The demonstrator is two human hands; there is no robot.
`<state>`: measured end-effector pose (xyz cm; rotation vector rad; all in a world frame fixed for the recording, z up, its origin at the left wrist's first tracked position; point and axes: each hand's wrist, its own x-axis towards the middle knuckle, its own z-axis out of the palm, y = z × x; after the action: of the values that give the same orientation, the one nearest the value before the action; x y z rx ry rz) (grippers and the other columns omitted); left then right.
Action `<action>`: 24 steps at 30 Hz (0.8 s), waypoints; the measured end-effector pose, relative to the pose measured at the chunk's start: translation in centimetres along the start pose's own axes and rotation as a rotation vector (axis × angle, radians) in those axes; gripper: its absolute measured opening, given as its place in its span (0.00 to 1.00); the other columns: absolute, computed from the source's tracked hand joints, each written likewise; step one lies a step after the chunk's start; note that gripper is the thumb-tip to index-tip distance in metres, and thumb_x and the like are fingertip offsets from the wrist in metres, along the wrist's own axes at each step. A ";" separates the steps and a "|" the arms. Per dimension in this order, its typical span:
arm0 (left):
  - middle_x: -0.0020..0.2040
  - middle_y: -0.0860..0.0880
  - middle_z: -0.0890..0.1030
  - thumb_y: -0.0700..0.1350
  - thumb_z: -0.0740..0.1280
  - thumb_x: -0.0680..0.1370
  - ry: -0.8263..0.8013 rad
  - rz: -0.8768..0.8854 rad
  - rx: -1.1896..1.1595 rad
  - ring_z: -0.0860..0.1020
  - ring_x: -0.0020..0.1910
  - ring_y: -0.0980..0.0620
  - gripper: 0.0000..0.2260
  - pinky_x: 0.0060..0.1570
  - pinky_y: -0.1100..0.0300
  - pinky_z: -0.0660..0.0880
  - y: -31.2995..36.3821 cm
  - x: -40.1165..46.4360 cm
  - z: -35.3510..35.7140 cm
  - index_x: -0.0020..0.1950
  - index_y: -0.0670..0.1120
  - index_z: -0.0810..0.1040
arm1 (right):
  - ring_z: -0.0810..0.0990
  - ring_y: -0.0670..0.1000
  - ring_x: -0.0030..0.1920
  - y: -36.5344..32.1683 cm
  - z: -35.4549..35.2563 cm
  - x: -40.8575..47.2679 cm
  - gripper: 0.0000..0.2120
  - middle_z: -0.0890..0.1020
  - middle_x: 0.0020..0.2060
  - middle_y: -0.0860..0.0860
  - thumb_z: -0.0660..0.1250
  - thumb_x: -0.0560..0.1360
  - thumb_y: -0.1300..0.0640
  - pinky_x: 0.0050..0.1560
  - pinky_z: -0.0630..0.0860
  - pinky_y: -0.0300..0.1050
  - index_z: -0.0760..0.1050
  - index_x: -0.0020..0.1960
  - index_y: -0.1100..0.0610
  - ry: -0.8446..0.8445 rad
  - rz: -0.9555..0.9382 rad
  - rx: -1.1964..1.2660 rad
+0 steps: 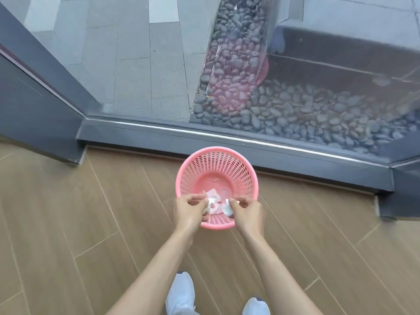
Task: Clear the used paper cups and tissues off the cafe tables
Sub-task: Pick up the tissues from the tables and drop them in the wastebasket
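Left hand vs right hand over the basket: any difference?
The left hand pinches a crumpled tissue beside the basket's left rim; the right hand pinches another tissue wad nearer the middle. The left hand's wad looks longer, the right hand's more compact. Both hands hover over the near rim, fingers curled, tissue not yet dropped.

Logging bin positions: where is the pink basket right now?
The pink basket stands on the wood floor, centre of view, against the window sill, under both hands.
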<state>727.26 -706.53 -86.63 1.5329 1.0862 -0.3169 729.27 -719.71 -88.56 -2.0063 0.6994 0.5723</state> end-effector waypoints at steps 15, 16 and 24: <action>0.45 0.43 0.83 0.32 0.66 0.78 -0.038 0.017 0.012 0.84 0.35 0.49 0.08 0.35 0.55 0.84 5.8 -3.9 -2.5 0.54 0.38 0.83 | 0.86 0.50 0.31 -6.1 -3.5 -3.5 0.15 0.85 0.53 0.53 0.64 0.77 0.59 0.53 0.83 0.51 0.81 0.62 0.54 -0.074 0.024 -0.021; 0.46 0.43 0.83 0.32 0.65 0.79 -0.040 0.035 0.003 0.84 0.35 0.49 0.08 0.35 0.56 0.83 6.8 -4.9 -2.8 0.53 0.39 0.83 | 0.86 0.49 0.29 -6.9 -4.1 -4.2 0.16 0.86 0.52 0.54 0.63 0.77 0.59 0.53 0.82 0.51 0.81 0.62 0.54 -0.068 0.017 -0.019; 0.44 0.43 0.85 0.35 0.65 0.80 -0.039 0.135 -0.110 0.85 0.39 0.48 0.09 0.47 0.50 0.84 16.0 -14.9 -7.1 0.47 0.43 0.84 | 0.87 0.51 0.35 -15.8 -11.2 -12.1 0.11 0.87 0.41 0.53 0.64 0.77 0.60 0.52 0.84 0.53 0.82 0.56 0.55 -0.073 -0.062 0.182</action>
<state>729.07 -705.34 -63.70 1.4874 0.9494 -0.1903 732.34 -719.62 -65.90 -1.8222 0.6200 0.5236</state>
